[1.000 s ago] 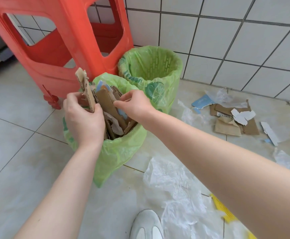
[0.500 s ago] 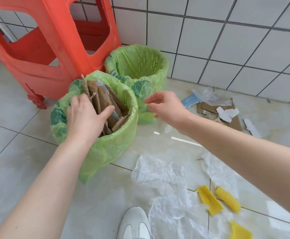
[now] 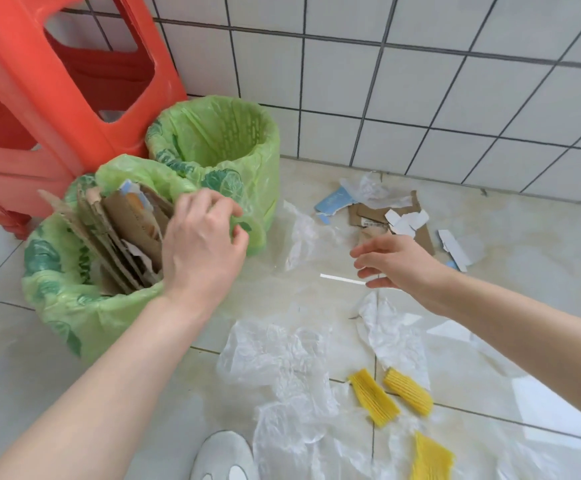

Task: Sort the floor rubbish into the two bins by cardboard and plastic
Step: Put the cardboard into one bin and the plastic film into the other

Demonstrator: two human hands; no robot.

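Since the frame a second ago our right hand (image 3: 391, 263) has left the near bin (image 3: 74, 306) and swung out over the floor (image 3: 524, 237), fingers spread and holding nothing, toward the cardboard scraps (image 3: 386, 216) lying near the wall. Our left hand (image 3: 201, 244) has slid to the near bin's right rim, fingers loosely curled against the green liner; we cannot tell whether it pinches it. That bin is packed with upright cardboard, while the far bin (image 3: 223, 133) looks empty, as far as we can see. We judge the sorting roughly midway: clear plastic sheets (image 3: 282, 362) and yellow ribbed pieces (image 3: 374, 396) remain in front of us.
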